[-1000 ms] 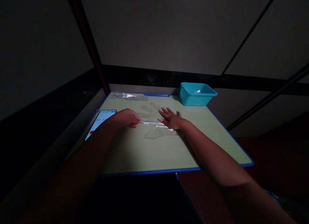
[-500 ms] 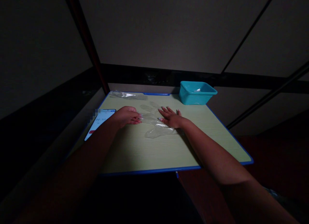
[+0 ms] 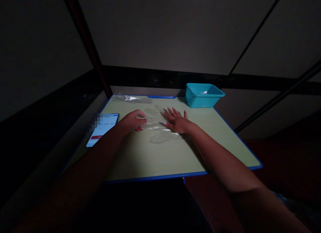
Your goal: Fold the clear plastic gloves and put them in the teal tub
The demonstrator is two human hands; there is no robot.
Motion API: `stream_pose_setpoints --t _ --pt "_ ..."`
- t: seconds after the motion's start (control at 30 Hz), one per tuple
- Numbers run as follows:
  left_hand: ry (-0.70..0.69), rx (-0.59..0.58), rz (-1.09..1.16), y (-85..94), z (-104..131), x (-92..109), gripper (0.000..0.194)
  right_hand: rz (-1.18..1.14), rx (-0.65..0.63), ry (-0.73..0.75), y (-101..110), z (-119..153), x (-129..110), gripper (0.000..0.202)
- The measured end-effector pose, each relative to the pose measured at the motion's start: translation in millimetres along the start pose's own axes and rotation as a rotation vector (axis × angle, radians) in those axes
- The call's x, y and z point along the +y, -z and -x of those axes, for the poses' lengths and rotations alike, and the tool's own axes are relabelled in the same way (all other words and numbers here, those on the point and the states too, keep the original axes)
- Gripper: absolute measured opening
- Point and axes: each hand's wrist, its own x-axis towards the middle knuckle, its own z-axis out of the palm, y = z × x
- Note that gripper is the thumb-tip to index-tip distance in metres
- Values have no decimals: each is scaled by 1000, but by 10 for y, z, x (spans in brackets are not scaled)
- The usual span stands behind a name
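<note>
A clear disposable plastic glove [image 3: 164, 136] lies spread on the small table [image 3: 150, 159], its finger shapes pointing to the left and away from me. My left hand [image 3: 132, 122] is at the glove's left side, thumb and fingers apart, with nothing visibly gripped. Over the glove's right part is my right hand [image 3: 178, 123], palm down and fingers spread; it hides some of the plastic beneath. Whether its palm presses on the glove is hard to make out.
At the back left lies more crumpled clear plastic [image 3: 131, 99]. A phone [image 3: 104, 127] showing a timer rests at the left edge, partly behind my left forearm. A turquoise basket [image 3: 204, 101] with something clear inside stands at the back right. Walls close in behind and left.
The left hand's fingers have parted and let go of the glove's edge. My right hand's fingers have lifted and spread slightly, staying in nearly the same place.
</note>
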Motion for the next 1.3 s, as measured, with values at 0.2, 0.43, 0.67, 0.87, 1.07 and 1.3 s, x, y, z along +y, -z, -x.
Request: stream_pose_setpoints --t 0.2,0.43,0.67,0.87,1.07,1.3 --pt "-32 -177 -65 41 7 -25 38 14 -10 80 6 43 -74 74" --pt "-79 -46 -295 70 -3 -49 33 -43 -145 76 -6 35 -58 87" --pt "-537 326 -653 12 28 12 23 -57 -193 79 35 46 -55 105" --pt "-651 1 -807 -205 61 -71 41 -58 -205 96 49 57 -68 111" --pt "-470 -57 -924 -306 44 -181 53 -18 -35 4 -29 3 -57 65" --pt "-135 -57 -1008 -196 129 -144 60 5 -92 -58 -65 -30 -50 65"
